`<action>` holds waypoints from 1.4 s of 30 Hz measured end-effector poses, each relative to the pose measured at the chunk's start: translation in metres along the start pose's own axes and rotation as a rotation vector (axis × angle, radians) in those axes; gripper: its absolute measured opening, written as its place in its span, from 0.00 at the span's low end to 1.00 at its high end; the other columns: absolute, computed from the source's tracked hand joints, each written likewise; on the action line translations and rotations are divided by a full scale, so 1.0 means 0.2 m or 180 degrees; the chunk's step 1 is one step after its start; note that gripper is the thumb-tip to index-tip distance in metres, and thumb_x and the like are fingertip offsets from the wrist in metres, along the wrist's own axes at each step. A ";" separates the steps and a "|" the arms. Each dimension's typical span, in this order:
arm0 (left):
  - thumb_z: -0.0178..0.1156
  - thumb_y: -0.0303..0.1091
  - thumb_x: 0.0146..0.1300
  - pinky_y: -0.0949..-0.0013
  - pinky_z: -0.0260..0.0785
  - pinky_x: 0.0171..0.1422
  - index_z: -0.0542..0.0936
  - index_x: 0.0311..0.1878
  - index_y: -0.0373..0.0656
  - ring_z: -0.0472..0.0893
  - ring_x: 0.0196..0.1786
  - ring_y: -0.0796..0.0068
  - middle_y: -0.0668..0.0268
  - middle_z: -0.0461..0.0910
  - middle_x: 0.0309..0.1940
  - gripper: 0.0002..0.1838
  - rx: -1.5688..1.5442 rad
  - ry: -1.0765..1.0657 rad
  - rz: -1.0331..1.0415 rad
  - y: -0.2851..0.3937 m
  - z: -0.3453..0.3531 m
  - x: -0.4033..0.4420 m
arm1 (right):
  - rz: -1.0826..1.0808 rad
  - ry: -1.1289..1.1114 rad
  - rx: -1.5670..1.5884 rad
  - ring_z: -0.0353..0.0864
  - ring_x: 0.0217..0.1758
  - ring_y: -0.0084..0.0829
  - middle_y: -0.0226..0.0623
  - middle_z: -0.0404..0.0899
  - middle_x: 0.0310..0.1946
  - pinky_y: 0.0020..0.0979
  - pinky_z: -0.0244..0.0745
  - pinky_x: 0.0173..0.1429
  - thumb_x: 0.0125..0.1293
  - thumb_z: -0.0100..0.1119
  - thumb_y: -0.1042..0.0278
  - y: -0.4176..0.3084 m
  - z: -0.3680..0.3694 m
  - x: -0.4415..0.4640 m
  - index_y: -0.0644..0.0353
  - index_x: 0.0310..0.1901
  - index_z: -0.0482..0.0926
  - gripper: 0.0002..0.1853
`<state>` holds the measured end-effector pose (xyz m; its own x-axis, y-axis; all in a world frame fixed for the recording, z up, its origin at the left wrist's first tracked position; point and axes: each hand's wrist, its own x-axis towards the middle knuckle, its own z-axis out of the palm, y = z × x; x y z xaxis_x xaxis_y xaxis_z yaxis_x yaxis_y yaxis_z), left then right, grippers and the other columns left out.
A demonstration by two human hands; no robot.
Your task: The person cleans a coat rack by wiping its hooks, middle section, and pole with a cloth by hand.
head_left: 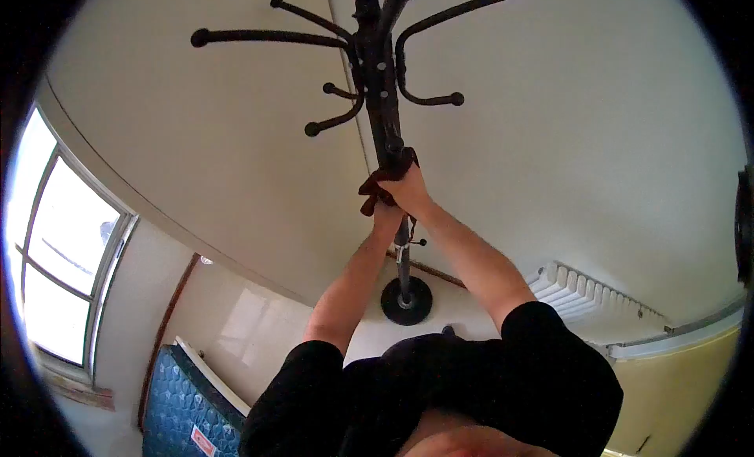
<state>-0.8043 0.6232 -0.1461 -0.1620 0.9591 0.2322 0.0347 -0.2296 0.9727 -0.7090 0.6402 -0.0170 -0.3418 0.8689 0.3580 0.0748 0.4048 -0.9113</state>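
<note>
A black coat stand [381, 103] with curved, ball-tipped hooks rises in front of me on a round black base [406, 301]. Both my hands are at its pole, just below the hooks. My right hand [407, 188] is closed round a dark brown, cloth-like piece [380, 180] against the pole. Just below it, my left hand [387, 214] is closed at the lower part of the same brown piece; its fingers are mostly hidden. A thin brown strip hangs under the hands, beside a small knob [422, 242] on the pole.
Behind the stand is a pale wall [565, 143]. A white radiator [585, 288] is at the lower right. At the left are a bright window [67, 245] and a blue, padded-looking surface [184, 402] with a red-and-white label. A yellowish panel [675, 386] stands at the far right.
</note>
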 end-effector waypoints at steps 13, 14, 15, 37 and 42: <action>0.64 0.41 0.69 0.57 0.69 0.67 0.75 0.62 0.39 0.78 0.61 0.60 0.58 0.80 0.58 0.23 0.3265 -0.0264 0.1473 -0.24 -0.23 0.11 | -0.1123 0.0601 0.0091 0.73 0.56 0.52 0.52 0.79 0.48 0.42 0.69 0.62 0.47 0.73 0.62 0.06 -0.05 -0.11 0.64 0.51 0.77 0.28; 0.67 0.37 0.66 0.58 0.69 0.67 0.76 0.61 0.37 0.78 0.61 0.61 0.57 0.79 0.58 0.23 0.1422 -0.0431 0.0722 -0.12 -0.21 0.03 | -0.0926 0.0460 -0.0112 0.74 0.54 0.49 0.49 0.79 0.44 0.41 0.70 0.60 0.49 0.72 0.62 -0.09 -0.15 -0.22 0.63 0.49 0.77 0.26; 0.70 0.34 0.63 0.59 0.69 0.67 0.76 0.59 0.36 0.78 0.62 0.61 0.56 0.79 0.58 0.24 0.0085 -0.0238 0.0132 0.00 -0.19 -0.05 | -0.0913 0.0577 0.0085 0.74 0.52 0.49 0.48 0.78 0.42 0.43 0.70 0.58 0.50 0.72 0.62 -0.07 -0.18 -0.27 0.64 0.46 0.77 0.24; 0.53 0.50 0.75 0.56 0.67 0.72 0.67 0.71 0.47 0.73 0.67 0.63 0.63 0.73 0.65 0.27 -0.2103 -0.2041 -0.2907 -0.08 1.93 -1.00 | 0.0773 0.0642 -0.1394 0.77 0.52 0.58 0.56 0.80 0.46 0.51 0.74 0.58 0.51 0.66 0.68 0.62 -1.79 -1.98 0.64 0.47 0.79 0.20; 0.56 0.32 0.72 0.63 0.73 0.64 0.69 0.67 0.40 0.79 0.60 0.68 0.62 0.78 0.58 0.23 -0.1348 -0.2563 -0.2613 -0.14 2.56 -1.06 | 0.1448 0.1074 -0.1372 0.79 0.52 0.54 0.54 0.81 0.44 0.50 0.76 0.58 0.53 0.68 0.60 0.63 -2.32 -2.32 0.62 0.45 0.81 0.20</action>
<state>-0.2653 0.5107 -0.2210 0.6764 0.6385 -0.3671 -0.1382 0.5996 0.7883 -0.1061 0.4199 -0.2035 0.1149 0.9910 0.0681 0.5288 -0.0030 -0.8487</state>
